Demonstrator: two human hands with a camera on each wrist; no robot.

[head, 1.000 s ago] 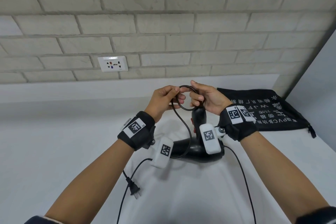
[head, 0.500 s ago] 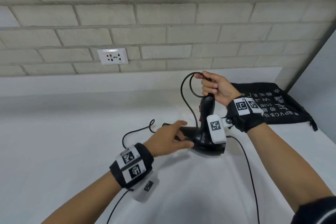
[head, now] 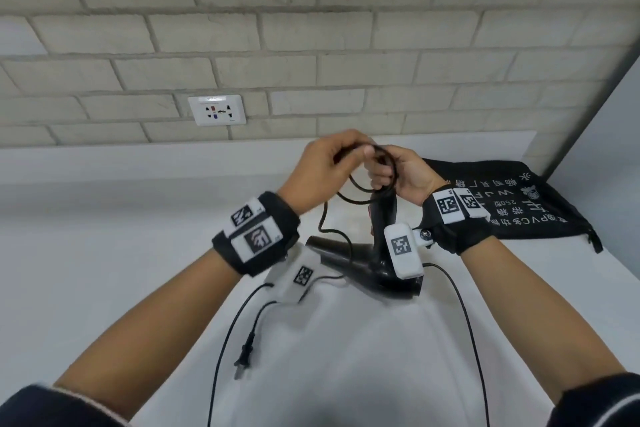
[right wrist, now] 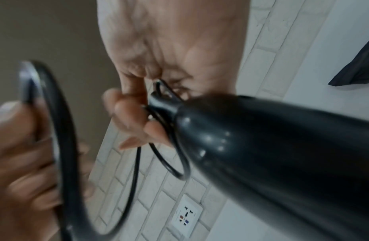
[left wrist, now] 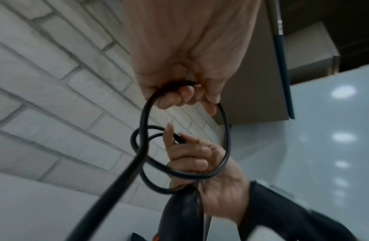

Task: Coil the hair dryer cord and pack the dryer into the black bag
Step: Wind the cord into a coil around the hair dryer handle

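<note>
The black hair dryer point(head: 349, 263) stands on its barrel on the white counter point(head: 104, 253), handle point(head: 385, 215) pointing up. My right hand point(head: 379, 177) holds a few coils of the black cord point(head: 360, 185) at the handle's top end. Close to its left, my left hand point(head: 349, 153) pinches a fresh loop of cord point(left wrist: 145, 114) against those coils. The right hand point(left wrist: 191, 156) and left hand point(left wrist: 179, 93) show with the loops between them; the right wrist view shows the handle point(right wrist: 262, 146). Loose cord trails to the plug point(head: 244, 354). The black bag point(head: 519, 208) lies flat at the right.
A brick wall with a white socket point(head: 217, 110) rises behind the counter's raised back ledge point(head: 138, 163). A grey side panel point(head: 606, 149) closes off the right. A thin wrist cable point(head: 464, 315) runs down the right forearm.
My left hand, down at the dryer's barrel half a second ago, has come up with a new loop of cord to the right hand. The plug end has been drawn nearer the dryer.
</note>
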